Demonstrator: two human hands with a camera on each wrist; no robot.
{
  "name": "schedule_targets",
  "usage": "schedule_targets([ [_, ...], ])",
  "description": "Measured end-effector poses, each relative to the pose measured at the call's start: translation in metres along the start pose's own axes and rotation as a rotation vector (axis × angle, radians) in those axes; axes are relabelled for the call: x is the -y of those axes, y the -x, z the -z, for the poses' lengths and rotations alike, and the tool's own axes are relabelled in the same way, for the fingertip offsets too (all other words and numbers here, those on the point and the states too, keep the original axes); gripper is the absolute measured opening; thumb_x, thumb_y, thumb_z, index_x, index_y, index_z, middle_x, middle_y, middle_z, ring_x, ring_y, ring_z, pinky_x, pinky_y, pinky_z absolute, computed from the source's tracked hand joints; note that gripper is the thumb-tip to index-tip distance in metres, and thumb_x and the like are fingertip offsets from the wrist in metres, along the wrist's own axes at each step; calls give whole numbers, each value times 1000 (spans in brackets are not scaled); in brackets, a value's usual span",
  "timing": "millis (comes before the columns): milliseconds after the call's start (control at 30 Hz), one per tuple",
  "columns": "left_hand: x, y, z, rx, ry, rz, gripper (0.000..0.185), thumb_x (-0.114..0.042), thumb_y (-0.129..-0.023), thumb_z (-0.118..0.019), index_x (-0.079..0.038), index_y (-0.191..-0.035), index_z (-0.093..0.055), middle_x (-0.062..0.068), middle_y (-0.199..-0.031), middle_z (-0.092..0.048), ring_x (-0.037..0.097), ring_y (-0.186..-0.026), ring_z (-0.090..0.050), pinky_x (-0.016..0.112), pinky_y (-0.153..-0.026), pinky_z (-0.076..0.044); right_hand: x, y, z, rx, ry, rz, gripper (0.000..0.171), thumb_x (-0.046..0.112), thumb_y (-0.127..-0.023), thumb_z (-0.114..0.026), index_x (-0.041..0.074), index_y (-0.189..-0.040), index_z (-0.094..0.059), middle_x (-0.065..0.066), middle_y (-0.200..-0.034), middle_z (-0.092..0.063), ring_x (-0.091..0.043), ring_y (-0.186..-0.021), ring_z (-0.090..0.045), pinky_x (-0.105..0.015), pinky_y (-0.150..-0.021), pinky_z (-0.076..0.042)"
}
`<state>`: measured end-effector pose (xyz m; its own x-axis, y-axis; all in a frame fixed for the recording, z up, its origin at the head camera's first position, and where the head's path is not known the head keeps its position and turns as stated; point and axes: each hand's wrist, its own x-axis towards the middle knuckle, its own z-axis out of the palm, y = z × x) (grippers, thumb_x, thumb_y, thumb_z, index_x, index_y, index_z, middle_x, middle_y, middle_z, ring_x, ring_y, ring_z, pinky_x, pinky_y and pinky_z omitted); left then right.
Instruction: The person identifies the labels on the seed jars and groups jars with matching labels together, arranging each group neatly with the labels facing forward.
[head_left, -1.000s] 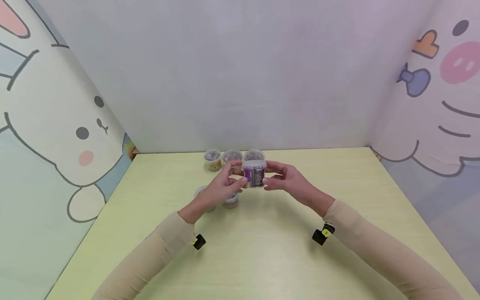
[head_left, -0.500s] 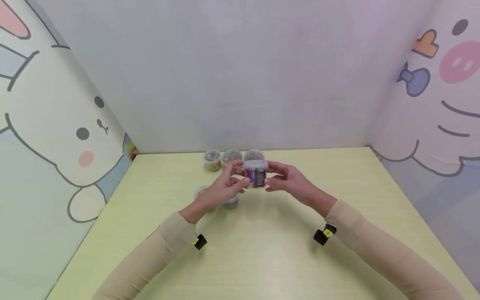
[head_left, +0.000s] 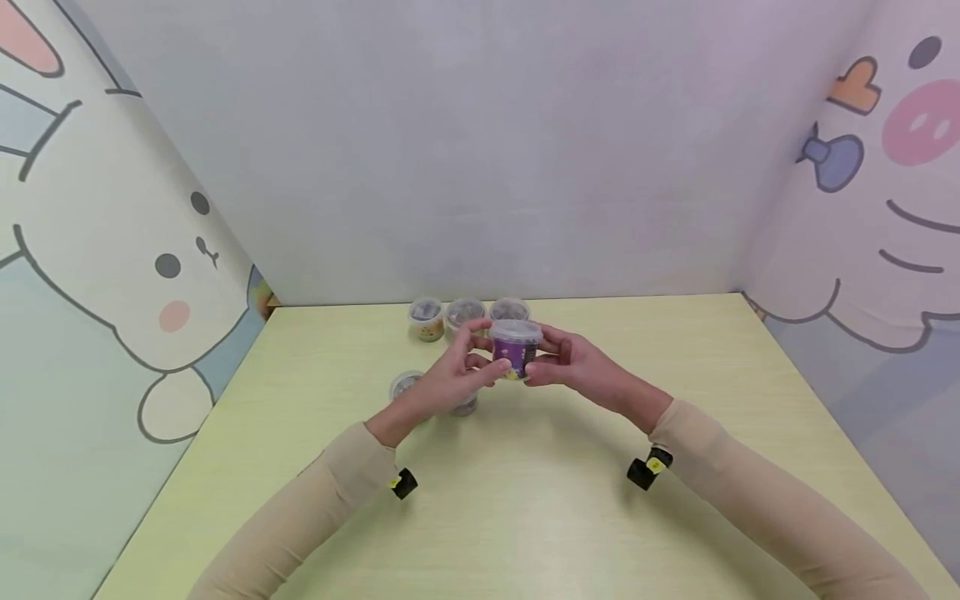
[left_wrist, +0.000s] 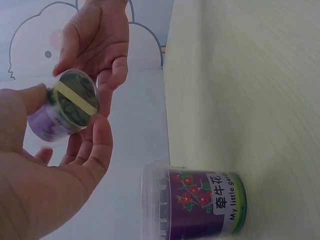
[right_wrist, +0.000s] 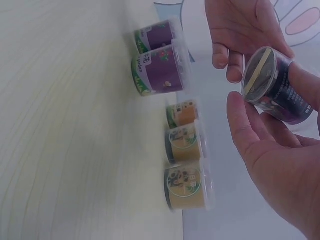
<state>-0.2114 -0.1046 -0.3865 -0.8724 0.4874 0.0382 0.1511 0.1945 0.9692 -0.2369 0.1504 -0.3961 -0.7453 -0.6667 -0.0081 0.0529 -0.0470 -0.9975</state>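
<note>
A small plastic tub [head_left: 514, 346] with a clear lid and a purple label is held up above the table between both hands. My left hand [head_left: 453, 372] grips its left side, thumb in front and fingers behind. From the right, my right hand [head_left: 581, 364] pinches it with the thumb low on the front and fingers at the back. In the left wrist view the tub [left_wrist: 50, 120] is tilted, its see-through base showing dark contents and a pale yellow strip. Dark panels with white print on the tub [right_wrist: 290, 92] face the right wrist camera.
Behind the hands, three tan-labelled tubs [right_wrist: 186, 187] stand in a row along the table's back edge. Two purple-labelled tubs [right_wrist: 162, 70] stand nearer, partly behind my left arm in the head view. A pale wall [head_left: 480, 167] rises behind the table [head_left: 540, 500].
The tub has turned, so its dark printed panel has swung right and the purple side now faces the head camera. It has shifted slightly right; my right thumb has come onto its front.
</note>
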Motion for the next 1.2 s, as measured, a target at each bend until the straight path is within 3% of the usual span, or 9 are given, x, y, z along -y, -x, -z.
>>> schedule_targets([
  [367, 7, -3, -1, -54, 15, -28, 69, -21, -100, -67, -17, -154, -24, 18, -130, -48, 28, -104, -64, 38, -86, -58, -3, -5, 3, -32, 42, -29, 70, 19, -98, -70, 10, -157, -33, -15, -144, -50, -32, -127, -55, -43, -100, -51],
  [467, 8, -2, 0, -63, 24, -48, 65, -19, -102, -65, -19, -154, -26, 18, -130, -48, 28, -103, -64, 44, -89, -57, -6, -5, 4, -50, 37, -22, 70, 17, -100, -68, 10, -158, -31, -16, -145, -48, -33, -128, -54, -49, -102, -49],
  [600, 7, -1, 2, -49, 40, -73, 61, -13, -103, -61, -19, -153, -26, 18, -130, -46, 28, -103, -65, 56, -92, -53, -10, -5, 7, -74, -58, -30, 68, 10, -102, -61, 6, -159, -24, -19, -149, -45, -34, -130, -54, -60, -104, -42],
  [733, 7, -1, 2, -28, 22, -67, 64, -11, -102, -62, -19, -153, -24, 18, -131, -45, 27, -104, -66, 49, -91, -55, -11, -5, 8, -55, -131, -49, 64, 10, -103, -61, 3, -156, -25, -22, -150, -43, -35, -131, -53, -63, -106, -38],
  [967, 9, -2, 0, -4, -13, -48, 72, -12, -99, -68, -19, -154, -22, 18, -132, -46, 28, -105, -65, 39, -88, -57, -7, -4, 5, -36, -36, -55, 64, 18, -101, -66, 3, -154, -33, -18, -149, -44, -33, -131, -53, -58, -106, -41],
  [1200, 9, -2, -1, -31, -9, -17, 75, -19, -98, -71, -19, -154, -21, 16, -131, -46, 27, -102, -66, 41, -89, -56, -9, -5, 4, -39, -58, -57, 65, 20, -106, -57, 7, -160, -24, -18, -153, -43, -33, -135, -50, -53, -107, -42],
])
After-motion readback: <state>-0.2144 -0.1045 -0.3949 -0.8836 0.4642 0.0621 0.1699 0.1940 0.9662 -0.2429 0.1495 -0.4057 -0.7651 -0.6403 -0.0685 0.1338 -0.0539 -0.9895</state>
